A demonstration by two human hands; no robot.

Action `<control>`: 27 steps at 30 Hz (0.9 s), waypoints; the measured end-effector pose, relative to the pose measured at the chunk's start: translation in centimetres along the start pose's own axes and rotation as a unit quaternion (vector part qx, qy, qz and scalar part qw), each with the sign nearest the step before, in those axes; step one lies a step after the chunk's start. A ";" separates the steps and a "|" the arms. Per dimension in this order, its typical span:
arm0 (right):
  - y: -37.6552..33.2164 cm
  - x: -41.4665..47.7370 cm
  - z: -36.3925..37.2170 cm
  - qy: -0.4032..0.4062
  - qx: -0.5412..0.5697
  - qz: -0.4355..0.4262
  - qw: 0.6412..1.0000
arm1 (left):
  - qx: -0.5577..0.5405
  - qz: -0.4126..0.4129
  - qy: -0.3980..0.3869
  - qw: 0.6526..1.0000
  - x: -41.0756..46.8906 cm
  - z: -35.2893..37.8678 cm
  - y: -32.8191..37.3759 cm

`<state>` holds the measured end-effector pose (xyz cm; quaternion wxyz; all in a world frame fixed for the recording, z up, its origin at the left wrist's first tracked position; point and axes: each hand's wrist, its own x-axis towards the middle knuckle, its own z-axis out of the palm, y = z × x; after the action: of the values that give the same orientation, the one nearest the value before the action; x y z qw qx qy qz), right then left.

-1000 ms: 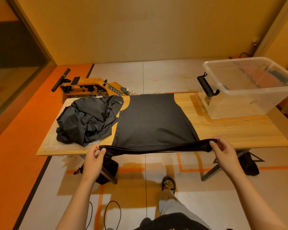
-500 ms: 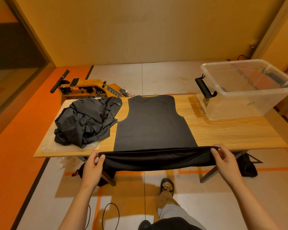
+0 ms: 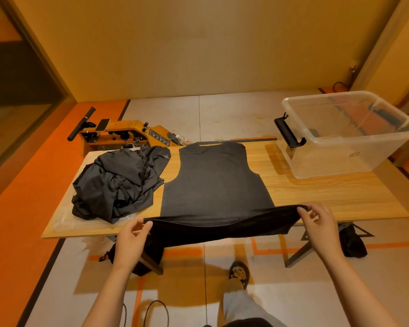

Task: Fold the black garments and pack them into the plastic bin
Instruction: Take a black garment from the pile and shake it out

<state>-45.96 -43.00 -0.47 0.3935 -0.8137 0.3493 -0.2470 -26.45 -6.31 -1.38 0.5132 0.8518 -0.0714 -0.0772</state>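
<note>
A black sleeveless garment (image 3: 214, 182) lies flat on the wooden table (image 3: 328, 197), its neck at the far edge. Its bottom hem hangs past the near edge, stretched between my hands. My left hand (image 3: 132, 237) pinches the hem's left corner, and my right hand (image 3: 318, 219) pinches the right corner. A heap of crumpled black garments (image 3: 118, 182) sits on the table's left part. The clear plastic bin (image 3: 347, 135) with a black handle clip stands at the table's far right end, with nothing seen inside.
An orange machine (image 3: 118, 135) with a black bar stands on the floor behind the table. Dark bags (image 3: 353, 243) lie on the floor by the table legs. My foot in a sandal (image 3: 240, 273) is under the near edge. Cables loop on the floor at bottom left.
The garment has slid towards me, so its neck and armholes now show on the table. More of the hem hangs over the near edge between my hands.
</note>
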 end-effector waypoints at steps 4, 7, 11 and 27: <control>-3.5 4.7 1.1 0.021 -0.013 -0.012 1.000 | -0.005 0.034 -0.018 0.999 2.7 1.0 4.2; -7.9 8.7 2.4 -0.004 0.015 -0.065 0.998 | -0.005 0.055 -0.060 0.997 5.2 2.1 7.6; -14.6 12.6 4.2 -0.079 0.068 -0.155 0.982 | 0.023 0.058 -0.166 0.984 7.1 3.8 11.0; -8.9 8.5 19.5 -0.353 -0.043 -0.061 0.933 | -0.079 -0.196 -0.027 0.977 9.4 7.0 1.3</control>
<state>-24.07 -36.42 -3.26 0.4403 -0.8842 0.1482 0.0479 -18.76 -14.85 -4.02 0.5518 0.8037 0.0893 -0.2043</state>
